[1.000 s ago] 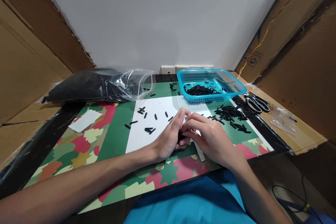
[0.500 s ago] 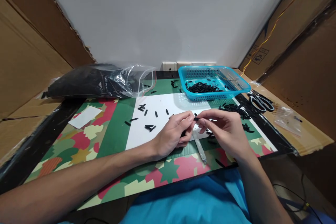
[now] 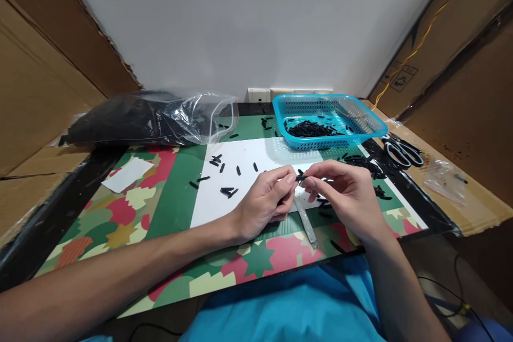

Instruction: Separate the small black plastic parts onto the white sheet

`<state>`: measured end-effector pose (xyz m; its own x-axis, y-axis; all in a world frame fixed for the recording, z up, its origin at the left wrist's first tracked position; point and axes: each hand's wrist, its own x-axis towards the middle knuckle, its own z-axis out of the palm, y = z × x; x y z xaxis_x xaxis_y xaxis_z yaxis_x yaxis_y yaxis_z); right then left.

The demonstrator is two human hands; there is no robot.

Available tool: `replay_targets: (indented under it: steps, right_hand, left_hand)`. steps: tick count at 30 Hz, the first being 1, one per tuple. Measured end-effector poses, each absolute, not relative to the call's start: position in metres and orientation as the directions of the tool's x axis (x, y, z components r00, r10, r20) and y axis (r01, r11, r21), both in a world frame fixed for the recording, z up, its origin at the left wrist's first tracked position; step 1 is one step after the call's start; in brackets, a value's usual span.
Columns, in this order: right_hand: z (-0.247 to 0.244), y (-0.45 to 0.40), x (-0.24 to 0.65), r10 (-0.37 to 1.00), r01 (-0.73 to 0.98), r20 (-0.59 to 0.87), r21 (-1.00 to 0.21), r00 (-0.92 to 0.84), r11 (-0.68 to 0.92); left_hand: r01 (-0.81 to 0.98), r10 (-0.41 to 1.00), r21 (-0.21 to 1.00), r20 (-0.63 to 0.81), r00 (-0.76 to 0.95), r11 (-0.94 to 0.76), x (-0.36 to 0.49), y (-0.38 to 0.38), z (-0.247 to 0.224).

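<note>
Between the fingertips of both hands is a small black stick-like piece point(image 3: 300, 178). My left hand point(image 3: 269, 195) is closed, pinching the piece's left end between thumb and forefinger with the other fingers curled in. My right hand point(image 3: 344, 192) pinches its right end with thumb and forefinger. Under the hands lies a slim greyish tool point(image 3: 306, 223), its upper end hidden by my left hand. Loose black pieces point(image 3: 227, 191) are scattered on the white sheet point(image 3: 212, 208), and more black pieces point(image 3: 358, 163) lie heaped beyond my right hand.
A blue plastic basket point(image 3: 320, 144) at the back holds many black pieces. A clear zip bag point(image 3: 148, 120) full of black material lies back left. Scissors point(image 3: 401, 152) and a small plastic bag point(image 3: 444, 181) rest on cardboard at right. A white paper point(image 3: 127, 175) is at left.
The view has shifted slightly. The right fingers have drawn a little away from the left, so more of the black piece shows between them. Both hands keep their pinch.
</note>
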<state>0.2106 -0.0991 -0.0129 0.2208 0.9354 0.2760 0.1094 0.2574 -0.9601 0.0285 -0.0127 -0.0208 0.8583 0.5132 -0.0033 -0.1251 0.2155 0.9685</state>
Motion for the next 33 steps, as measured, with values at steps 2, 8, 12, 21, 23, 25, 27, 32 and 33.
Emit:
replay_targets:
  steps: [2, 8, 12, 21, 23, 25, 27, 32, 33]
  right_hand:
    - [-0.0132, -0.0995, 0.2108, 0.932, 0.127, 0.285, -0.957, 0.223, 0.262]
    - [-0.0127, -0.0992, 0.2103, 0.922, 0.152, 0.298, -0.952, 0.246, 0.267]
    - [-0.0132, -0.0984, 0.2102, 0.921, 0.161, 0.302, -0.95, 0.248, 0.268]
    - [-0.0148, -0.1005, 0.2107, 0.902, 0.273, 0.354, -0.919, 0.248, 0.285]
    - [-0.0148, -0.1011, 0.2103, 0.886, 0.338, 0.396, -0.89, 0.242, 0.306]
    - [-0.0148, -0.1017, 0.2098, 0.875, 0.386, 0.424, -0.866, 0.233, 0.317]
    - [-0.0151, -0.1021, 0.2094, 0.872, 0.406, 0.435, -0.855, 0.225, 0.321]
    - [-0.0161, -0.1025, 0.2085, 0.876, 0.406, 0.429, -0.857, 0.222, 0.317]
    - [-0.0162, -0.1026, 0.2085, 0.879, 0.4, 0.421, -0.862, 0.224, 0.311]
  left_hand:
    - [-0.122, 0.519, 0.971, -0.002, 0.855, 0.205, 0.0285, -0.013, -0.0207]
    - [-0.117, 0.538, 0.974, -0.006, 0.843, 0.194, 0.028, -0.014, -0.0183]
    - [-0.127, 0.545, 0.971, -0.004, 0.838, 0.202, 0.0282, -0.0143, -0.0175]
    - [-0.192, 0.583, 0.96, 0.037, 0.812, 0.207, 0.0295, -0.0117, -0.0226]
    - [-0.208, 0.585, 0.956, 0.049, 0.81, 0.208, 0.03, -0.011, -0.0239]
    - [-0.21, 0.59, 0.957, 0.052, 0.806, 0.201, 0.0301, -0.011, -0.0242]
    - [-0.204, 0.595, 0.959, 0.05, 0.802, 0.195, 0.0301, -0.0114, -0.0238]
    - [-0.181, 0.601, 0.968, 0.043, 0.798, 0.172, 0.0302, -0.0119, -0.0227]
    - [-0.175, 0.603, 0.97, 0.041, 0.797, 0.166, 0.0303, -0.0119, -0.0225]
